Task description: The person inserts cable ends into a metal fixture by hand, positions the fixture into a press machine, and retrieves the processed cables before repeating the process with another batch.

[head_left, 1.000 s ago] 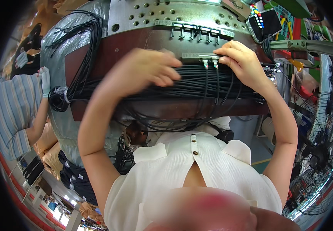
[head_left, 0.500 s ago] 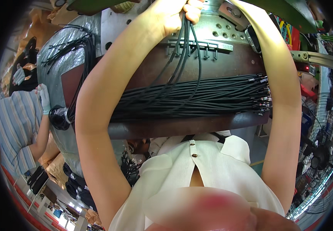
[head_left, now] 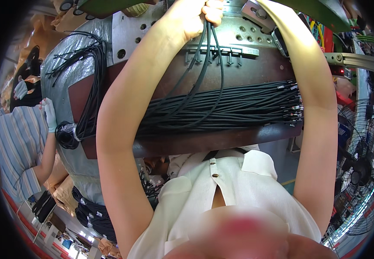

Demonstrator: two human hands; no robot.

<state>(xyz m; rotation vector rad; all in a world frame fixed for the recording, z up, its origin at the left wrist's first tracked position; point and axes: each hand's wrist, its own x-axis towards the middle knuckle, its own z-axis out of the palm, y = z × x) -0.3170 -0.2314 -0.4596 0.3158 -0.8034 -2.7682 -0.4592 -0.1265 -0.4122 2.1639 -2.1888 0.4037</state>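
My left hand (head_left: 199,16) is at the top edge, its fingers wrapped round several thin black cables (head_left: 205,56). These cables hang from the fist and curve down to a thick bundle of black cables (head_left: 234,103) laid sideways across a brown board (head_left: 256,71). Small connector ends (head_left: 297,101) gather at the bundle's right end, beside my right forearm (head_left: 314,82). That forearm reaches up past the top edge, so my right hand is out of sight. Just below my left hand lies a grey bar with several pegs (head_left: 249,51).
A metal plate with holes (head_left: 128,36) lies behind the board. At the left, a tied cable coil (head_left: 68,134) rests on a plastic-covered surface (head_left: 74,47). A gloved co-worker in a striped shirt (head_left: 18,142) is beyond it. A fan (head_left: 359,170) stands at the right.
My left forearm has shifted slightly right in the picture. The left hand keeps its hold on the cables, which hang almost as before.
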